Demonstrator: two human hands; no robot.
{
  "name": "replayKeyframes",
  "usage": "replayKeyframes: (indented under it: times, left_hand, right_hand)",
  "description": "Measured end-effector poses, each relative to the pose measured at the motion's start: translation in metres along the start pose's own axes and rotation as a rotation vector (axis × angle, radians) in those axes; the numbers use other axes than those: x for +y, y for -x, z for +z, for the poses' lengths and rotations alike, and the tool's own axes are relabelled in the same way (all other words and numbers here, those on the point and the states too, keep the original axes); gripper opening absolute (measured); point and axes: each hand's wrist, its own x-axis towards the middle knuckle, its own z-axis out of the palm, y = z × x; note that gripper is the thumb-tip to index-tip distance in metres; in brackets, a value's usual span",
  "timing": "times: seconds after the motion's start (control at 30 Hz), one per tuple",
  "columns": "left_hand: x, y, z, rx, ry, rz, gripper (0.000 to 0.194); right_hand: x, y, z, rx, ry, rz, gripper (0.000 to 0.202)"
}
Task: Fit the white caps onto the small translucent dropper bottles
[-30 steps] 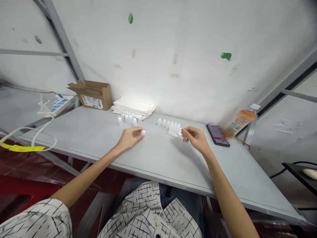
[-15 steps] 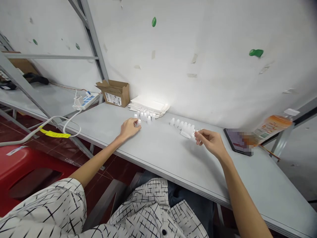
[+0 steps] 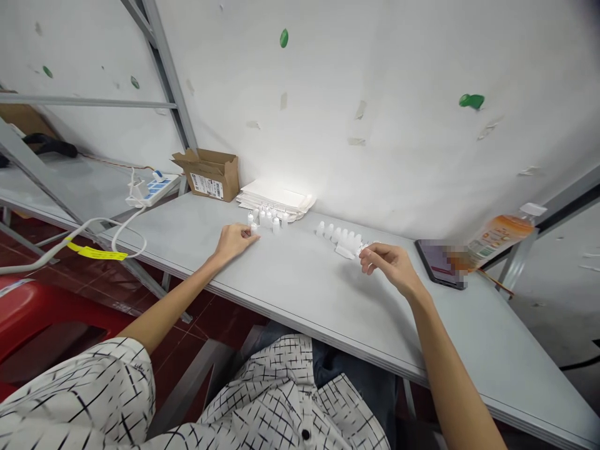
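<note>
Left hand (image 3: 234, 242) pinches a white bottle (image 3: 254, 229); right hand (image 3: 392, 266), grip unclear.
A light, upright pinch best spares the neighbouring bottles (image 3: 269, 219).

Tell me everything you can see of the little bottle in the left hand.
The bottle is small and whitish, apparently translucent plastic, with a narrower top. It looks upright, in front of similar bottles. The left hand holds it low, hiding much of its body. Whether its base meets the table cannot be told.
</note>
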Motion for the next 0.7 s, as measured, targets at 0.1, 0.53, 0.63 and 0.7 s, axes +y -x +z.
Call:
replayKeyframes:
  times: [0.1,0.53,0.63,0.7]
  left_hand:
    - [-0.002,-0.001,-0.002,0.008,-0.024,0.013,0.034]
    - [-0.005,-0.015,-0.001,-0.052,-0.088,0.059,0.030]
    - [-0.005,-0.017,0.000,-0.057,-0.100,0.043,0.029]
    - [-0.005,-0.018,0.001,-0.049,-0.124,0.045,0.029]
  right_hand:
    - [-0.001,0.000,-0.001,0.008,-0.048,-0.014,0.040]
    - [-0.004,0.002,-0.002,0.018,-0.099,-0.035,0.035]
    - [-0.004,0.002,-0.003,0.020,-0.096,-0.042,0.036]
    - [-0.004,0.002,-0.003,0.022,-0.095,-0.045,0.036]
